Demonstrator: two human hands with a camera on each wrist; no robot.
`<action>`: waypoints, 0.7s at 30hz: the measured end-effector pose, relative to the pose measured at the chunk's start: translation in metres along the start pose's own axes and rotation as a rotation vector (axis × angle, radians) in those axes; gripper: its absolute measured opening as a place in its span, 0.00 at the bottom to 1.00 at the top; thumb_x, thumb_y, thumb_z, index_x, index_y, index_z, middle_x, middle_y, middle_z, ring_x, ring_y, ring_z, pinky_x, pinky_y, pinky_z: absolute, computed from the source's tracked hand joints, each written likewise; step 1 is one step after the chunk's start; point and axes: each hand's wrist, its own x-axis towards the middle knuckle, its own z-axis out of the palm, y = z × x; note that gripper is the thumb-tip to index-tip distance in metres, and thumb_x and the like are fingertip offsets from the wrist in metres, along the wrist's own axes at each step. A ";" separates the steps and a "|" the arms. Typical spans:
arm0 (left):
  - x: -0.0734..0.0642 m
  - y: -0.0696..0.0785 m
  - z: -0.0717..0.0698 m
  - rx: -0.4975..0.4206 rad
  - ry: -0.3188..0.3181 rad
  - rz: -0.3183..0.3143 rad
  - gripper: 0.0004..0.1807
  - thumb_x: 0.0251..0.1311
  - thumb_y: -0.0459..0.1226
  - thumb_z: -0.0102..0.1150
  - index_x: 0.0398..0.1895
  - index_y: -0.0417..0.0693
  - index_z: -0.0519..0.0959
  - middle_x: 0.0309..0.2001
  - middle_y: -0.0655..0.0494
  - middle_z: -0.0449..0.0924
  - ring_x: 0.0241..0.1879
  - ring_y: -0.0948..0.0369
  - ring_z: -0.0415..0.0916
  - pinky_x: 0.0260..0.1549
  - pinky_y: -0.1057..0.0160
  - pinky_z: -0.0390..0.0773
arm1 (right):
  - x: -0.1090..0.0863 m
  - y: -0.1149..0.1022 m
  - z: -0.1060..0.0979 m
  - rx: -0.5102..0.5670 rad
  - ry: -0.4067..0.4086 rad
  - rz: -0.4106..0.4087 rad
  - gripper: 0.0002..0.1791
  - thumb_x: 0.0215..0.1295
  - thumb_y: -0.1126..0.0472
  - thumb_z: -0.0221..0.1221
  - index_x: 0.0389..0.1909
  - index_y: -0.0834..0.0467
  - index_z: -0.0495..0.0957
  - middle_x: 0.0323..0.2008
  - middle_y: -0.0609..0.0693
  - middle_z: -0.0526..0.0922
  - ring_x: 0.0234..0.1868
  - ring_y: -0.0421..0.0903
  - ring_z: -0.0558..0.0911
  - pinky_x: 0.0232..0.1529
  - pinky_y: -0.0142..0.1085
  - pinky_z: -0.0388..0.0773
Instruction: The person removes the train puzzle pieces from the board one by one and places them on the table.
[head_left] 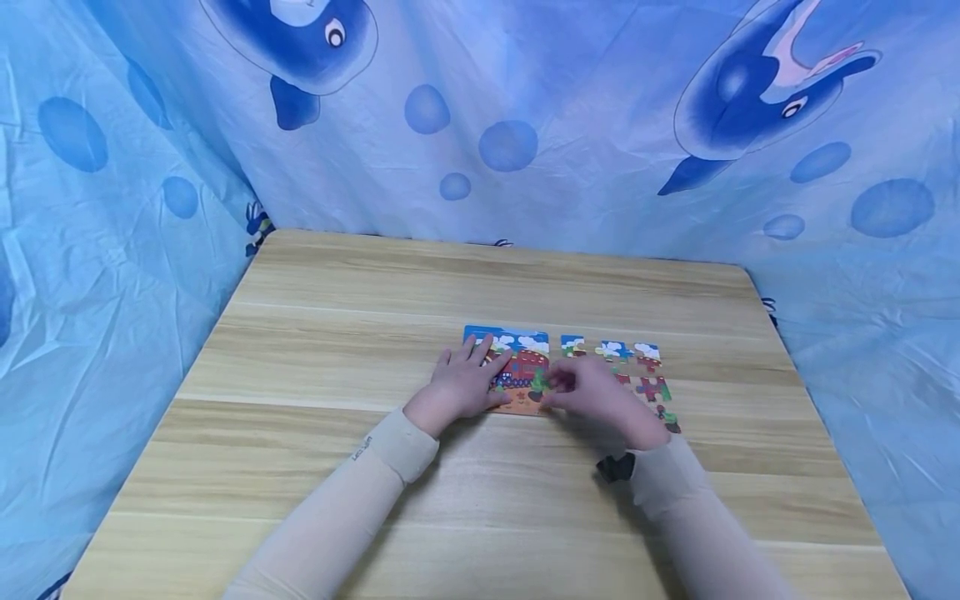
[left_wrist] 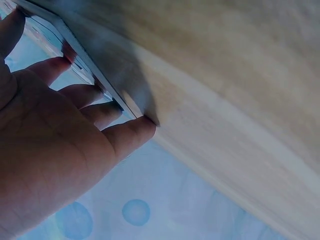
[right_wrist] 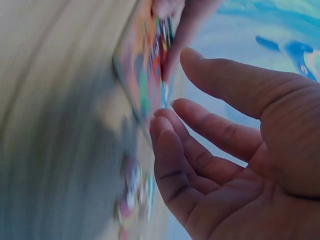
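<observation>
A small jigsaw puzzle board (head_left: 527,361) with a blue sky, clouds and red and orange shapes lies mid-table. Spread over its left part, my left hand (head_left: 461,385) rests with fingers on the picture; in the left wrist view its fingertips (left_wrist: 142,125) meet the board's edge. My right hand (head_left: 596,392) is at the board's right edge. Its fingers are loosely bent, and the right wrist view shows the thumb (right_wrist: 210,67) apart from them with nothing between. Several loose puzzle pieces (head_left: 652,388) lie to the right, partly hidden by the right hand.
The wooden table (head_left: 337,292) has light and brown grain. A blue curtain (head_left: 562,192) with whales and bubbles hangs behind it and along its sides. Something black (head_left: 617,467) sits at the right sleeve cuff.
</observation>
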 end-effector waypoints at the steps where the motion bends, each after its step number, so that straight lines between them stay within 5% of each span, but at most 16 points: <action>1: 0.000 0.000 0.000 0.000 0.000 0.000 0.42 0.70 0.65 0.48 0.83 0.67 0.50 0.82 0.51 0.37 0.79 0.45 0.35 0.70 0.36 0.47 | 0.003 -0.003 0.004 0.005 -0.010 -0.001 0.19 0.59 0.57 0.75 0.51 0.57 0.85 0.38 0.47 0.83 0.37 0.45 0.79 0.38 0.41 0.80; 10: 0.002 -0.002 0.003 -0.008 0.017 0.010 0.43 0.70 0.64 0.50 0.83 0.65 0.52 0.82 0.49 0.39 0.79 0.45 0.35 0.70 0.35 0.47 | 0.016 -0.019 0.037 -0.152 0.001 -0.096 0.31 0.53 0.54 0.79 0.57 0.58 0.83 0.50 0.49 0.82 0.50 0.48 0.76 0.56 0.47 0.75; 15: 0.000 -0.011 0.004 -0.103 0.033 0.050 0.44 0.69 0.63 0.53 0.82 0.61 0.53 0.82 0.47 0.38 0.78 0.43 0.33 0.71 0.37 0.45 | 0.017 -0.022 0.043 -0.179 0.019 -0.059 0.33 0.53 0.54 0.79 0.59 0.58 0.81 0.58 0.53 0.79 0.59 0.51 0.74 0.61 0.50 0.73; 21: -0.007 -0.030 -0.001 -0.188 0.039 0.054 0.48 0.67 0.59 0.61 0.83 0.52 0.52 0.81 0.46 0.39 0.78 0.40 0.32 0.73 0.43 0.42 | 0.017 -0.026 0.044 -0.181 0.020 -0.013 0.31 0.53 0.54 0.79 0.58 0.58 0.81 0.56 0.53 0.78 0.55 0.50 0.75 0.58 0.48 0.75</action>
